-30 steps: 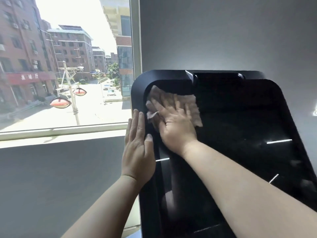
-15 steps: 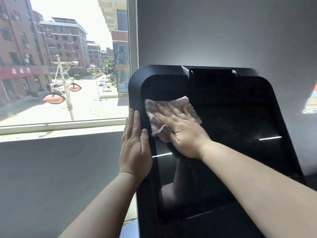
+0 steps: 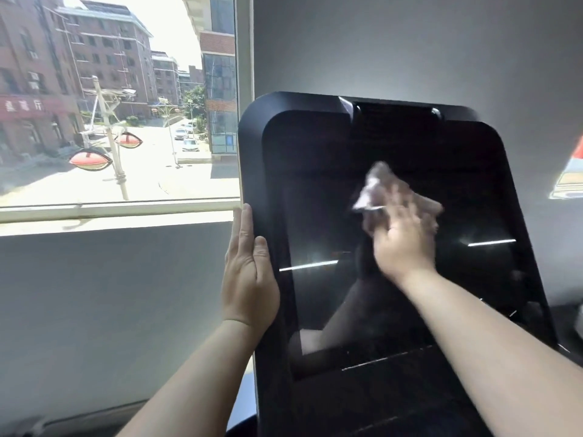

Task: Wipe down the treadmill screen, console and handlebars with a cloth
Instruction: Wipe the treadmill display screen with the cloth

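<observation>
- Now the crumpled pale cloth (image 3: 375,184) lies midway up the glossy, round-cornered black screen (image 3: 315,200).
- Blurred, the right hand (image 3: 403,244) presses it, fingers spread.
- Flat, fingers straight, the left hand (image 3: 249,279) rests on the matte frame (image 3: 252,137).

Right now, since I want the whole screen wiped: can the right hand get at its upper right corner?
Probably yes: the right hand presses the cloth on the screen, with nothing between it and that corner.

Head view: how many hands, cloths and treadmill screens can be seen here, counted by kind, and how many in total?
hands: 2, the left hand and the right hand
cloth: 1
treadmill screen: 1
total: 4
</observation>
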`<state>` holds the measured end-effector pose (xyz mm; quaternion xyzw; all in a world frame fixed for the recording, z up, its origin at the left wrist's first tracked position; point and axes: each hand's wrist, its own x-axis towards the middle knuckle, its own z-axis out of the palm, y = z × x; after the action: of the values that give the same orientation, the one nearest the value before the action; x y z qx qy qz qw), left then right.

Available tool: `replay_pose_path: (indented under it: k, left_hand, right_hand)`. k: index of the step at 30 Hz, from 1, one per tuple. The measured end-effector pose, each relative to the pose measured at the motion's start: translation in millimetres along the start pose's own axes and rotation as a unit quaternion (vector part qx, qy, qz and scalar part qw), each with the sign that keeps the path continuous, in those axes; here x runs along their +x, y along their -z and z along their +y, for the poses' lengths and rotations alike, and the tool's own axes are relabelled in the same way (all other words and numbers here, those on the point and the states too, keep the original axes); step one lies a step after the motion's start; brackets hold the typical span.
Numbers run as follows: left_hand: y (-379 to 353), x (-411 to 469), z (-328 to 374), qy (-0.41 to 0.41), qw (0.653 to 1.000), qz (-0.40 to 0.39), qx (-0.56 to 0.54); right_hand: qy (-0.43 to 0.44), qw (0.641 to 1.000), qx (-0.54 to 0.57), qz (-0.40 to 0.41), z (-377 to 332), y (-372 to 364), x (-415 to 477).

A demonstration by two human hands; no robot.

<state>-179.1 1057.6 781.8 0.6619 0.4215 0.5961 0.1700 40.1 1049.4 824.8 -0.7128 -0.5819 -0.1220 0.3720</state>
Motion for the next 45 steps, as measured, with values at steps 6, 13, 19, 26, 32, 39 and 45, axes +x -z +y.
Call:
replay_pose_path:
  k: [6, 13, 19, 26, 32, 39, 45]
  left_hand:
    - [0.7, -6.9, -4.3, 0.005, 1.000, 0.006, -0.009]
    - [1.1, -37.0, -5.9, 0.041, 0.999, -0.003, -0.014]
    - [-0.4, -47.7, -6.8, 0.054, 0.998, 0.007, -0.029]
    - [-0.4, -63.9, -8.1, 0.072, 0.997, 0.005, -0.036]
    - [-0.9, -78.7, -11.9, 0.089, 0.994, 0.013, -0.055]
    - [2.4, -91.1, -9.4, 0.118, 0.989, -0.004, -0.087]
    - [1.4, -101.3, -9.7, 0.124, 0.989, 0.003, -0.078]
  right_hand:
    - [0.172, 0.981, 0.057, -0.062, -70.0, -23.7, -67.7]
    - [-0.036, 0.999, -0.007, 0.026, 22.9, 2.2, -19.7]
    - [0.102, 0.992, 0.059, -0.039, -42.1, -24.0, -101.7]
    - [0.084, 0.996, 0.011, -0.026, 38.3, -5.1, -78.0]
    - [-0.136, 0.990, 0.042, -0.018, -20.4, -16.1, -106.5]
    - [0.256, 0.961, 0.019, -0.100, 17.4, -18.2, -145.0]
    - [-0.128, 0.991, 0.022, -0.006, -19.7, -30.5, -146.5]
